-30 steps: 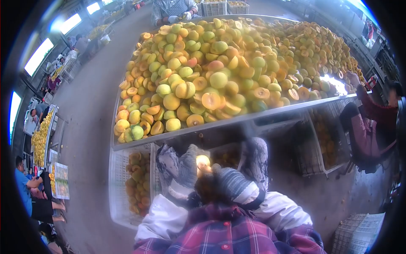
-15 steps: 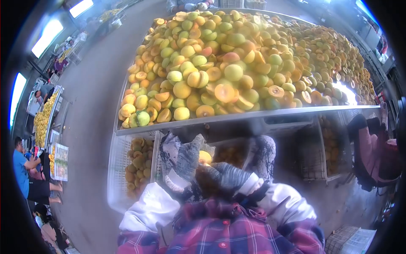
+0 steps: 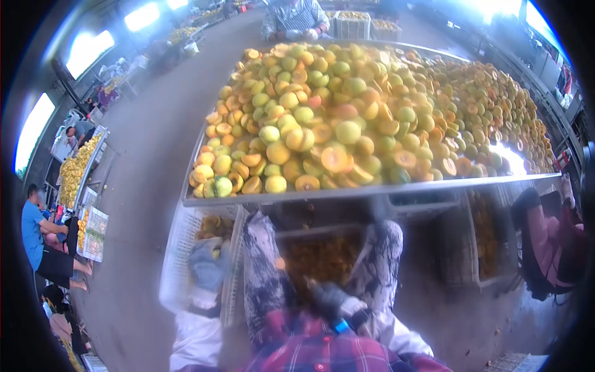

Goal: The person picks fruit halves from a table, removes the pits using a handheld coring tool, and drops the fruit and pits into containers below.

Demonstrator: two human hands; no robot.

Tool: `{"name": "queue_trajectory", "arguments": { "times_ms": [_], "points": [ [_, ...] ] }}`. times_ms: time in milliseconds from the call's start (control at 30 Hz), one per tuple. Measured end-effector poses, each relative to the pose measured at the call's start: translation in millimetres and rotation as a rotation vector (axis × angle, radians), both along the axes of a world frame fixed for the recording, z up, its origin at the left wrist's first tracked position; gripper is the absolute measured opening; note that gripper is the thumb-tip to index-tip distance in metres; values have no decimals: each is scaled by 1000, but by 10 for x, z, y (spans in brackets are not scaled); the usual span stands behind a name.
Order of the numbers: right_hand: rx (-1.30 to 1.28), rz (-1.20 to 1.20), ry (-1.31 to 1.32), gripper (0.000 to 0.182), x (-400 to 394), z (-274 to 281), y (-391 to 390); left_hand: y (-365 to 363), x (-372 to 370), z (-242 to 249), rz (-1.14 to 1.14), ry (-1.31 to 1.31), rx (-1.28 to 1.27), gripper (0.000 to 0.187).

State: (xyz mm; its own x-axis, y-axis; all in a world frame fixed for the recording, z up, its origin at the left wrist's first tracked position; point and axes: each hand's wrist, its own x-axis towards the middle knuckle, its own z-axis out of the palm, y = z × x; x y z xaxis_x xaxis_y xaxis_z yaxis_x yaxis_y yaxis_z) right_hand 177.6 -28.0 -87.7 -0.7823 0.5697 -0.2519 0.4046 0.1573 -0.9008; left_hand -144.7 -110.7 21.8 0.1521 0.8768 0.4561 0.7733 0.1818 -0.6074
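Note:
My left hand (image 3: 207,263), in a grey glove, reaches down into the white crate (image 3: 170,273) at my left, over peach-like fruit halves (image 3: 214,226). A pale greenish piece (image 3: 216,253) shows beside its fingers, whose tips are hidden. My right hand (image 3: 333,302), gloved and smeared by motion, is curled between my knees with a thin dark tip (image 3: 308,282) sticking out; what it grips I cannot tell. A small orange piece (image 3: 280,263) overlaps my left knee. Below, between my legs, is a container of orange fruit pieces (image 3: 325,257).
A metal-edged table (image 3: 372,191) before me is heaped with whole and halved yellow-green fruit (image 3: 347,131). Another person (image 3: 294,18) is at its far side, and one sits at the right (image 3: 548,235). Crates of fruit (image 3: 486,235) stand under the table. More people work at the left (image 3: 37,232).
My left hand has moved from between my knees, where it had a yellow fruit, left into the crate. My right hand has drawn back slightly toward my body. The view has tilted up.

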Motion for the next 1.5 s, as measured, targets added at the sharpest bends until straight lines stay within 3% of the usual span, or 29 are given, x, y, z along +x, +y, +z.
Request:
{"name": "queue_trajectory", "arguments": {
  "times_ms": [33,67,100,167,233,267,433,500,533,567,633,700,733,767,800,833,867,900,933,967,1033,1067,1100,1167,1200,1233,1300,1333,1500],
  "points": [
    [-385,-143,-65,40,-35,311,10,44,126,382,176,-674,76,27],
    [-102,-76,40,39,-33,129,-19,177,81,389,160,-704,124,31],
    [-106,-71,43,39,-43,-62,-21,325,31,390,143,-736,166,35],
    [-432,-245,-35,39,-157,367,104,991,332,598,66,-986,162,39],
    [-293,-217,-9,40,-182,187,141,1615,419,531,-157,-902,15,44],
    [-155,-188,16,41,-188,110,167,1913,439,401,-115,-833,-82,42],
    [-226,-278,14,39,-197,175,284,2500,381,61,48,-872,-289,37],
    [-173,-414,222,35,-221,202,304,2424,311,149,-18,-1189,-163,31],
    [-169,-424,222,35,-242,417,347,2425,255,92,-158,-1483,-36,23],
    [-191,-471,295,33,-249,857,425,2420,289,169,-123,-1999,56,19],
    [-237,-557,439,29,-325,1553,587,2008,581,595,-576,-1164,95,16],
    [-268,-561,692,28,-500,1451,715,1699,913,579,-445,-2641,-145,10],
    [-267,-571,691,28,-558,1338,783,1530,1215,739,-289,-1982,78,7],
    [356,-531,572,28,-605,1205,842,1364,1473,920,-94,-2170,153,18],
    [966,-451,406,29,-618,1155,865,1334,1649,728,-186,-1935,417,17],
    [964,-452,397,29,-611,1204,876,1321,1733,450,-267,-1679,662,16],
    [630,-370,465,29,-609,1268,889,1293,1705,190,-265,-1685,659,16],
    [293,-290,524,30,-602,1295,857,1277,1640,-113,-310,-1931,623,19],
    [547,-257,529,30,-593,1105,852,1268,1567,-417,-353,-2178,579,22],
    [544,-258,523,30,-528,1225,787,1249,1497,-684,-394,-2424,530,26],
    [-62,-394,602,27,-376,1716,669,1192,1367,-937,-486,-2904,419,32],
    [-131,-440,411,27,-288,1826,633,1109,1378,-266,-188,-3026,322,38],
    [-133,-432,410,27,-224,1668,631,1096,1358,-97,-186,-3025,334,38],
    [260,-405,101,26,-148,1291,563,1048,1348,68,-96,-3239,236,48],
    [377,-385,78,24,-111,1252,473,1008,1401,142,-87,-3238,226,48],
    [372,-392,75,24,-92,1226,435,977,1496,207,-198,-3025,301,49],
    [754,-179,-24,25,-58,1178,387,944,1690,307,-386,-2586,416,50],
    [749,-186,-26,25,-63,1195,369,944,1758,339,-370,-2449,423,47],
    [581,-180,-136,34,-152,1194,297,920,2093,459,-51,-2579,694,38]
  ]
}}
